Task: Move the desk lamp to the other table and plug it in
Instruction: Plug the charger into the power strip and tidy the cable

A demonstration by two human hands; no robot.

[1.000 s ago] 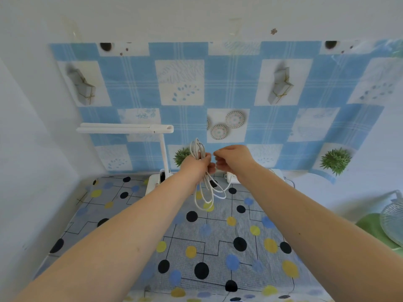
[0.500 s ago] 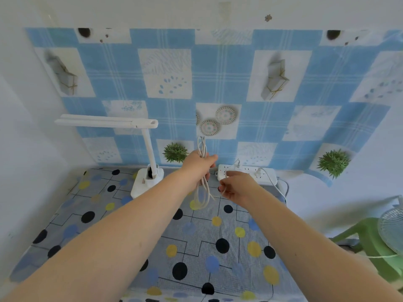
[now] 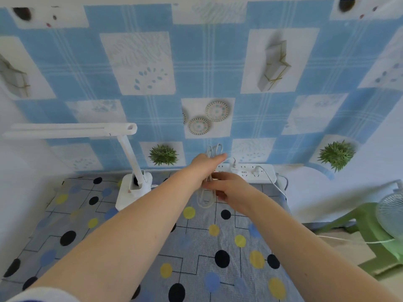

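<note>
Okay, I see the white desk lamp [image 3: 133,188] standing upright on the table [image 3: 196,247] at the back left, base on the dotted cloth, stem rising to a long flat head that juts left along the wall. Both hands sit to the right of the lamp base, well clear of it. My left hand [image 3: 206,166] grips a bundle of the lamp's coiled white cord [image 3: 206,198]; loops stick up above the fist and hang down below it, the lowest loop close to the cloth. The right hand [image 3: 229,188] is just beside and below the left, touching the bundle, fingers curled; it looks like it pinches a strand or the plug end, but motion blur hides exactly what it holds. The white power strip [image 3: 246,172] lies flat at the back edge of the table against the blue checked wall covering [image 3: 196,68], directly behind both hands, with two plugs already seated in it and a cable running off to the right. A green plastic chair [image 3: 357,223] and a fan [image 3: 392,216] sit off the right of the table.
</note>
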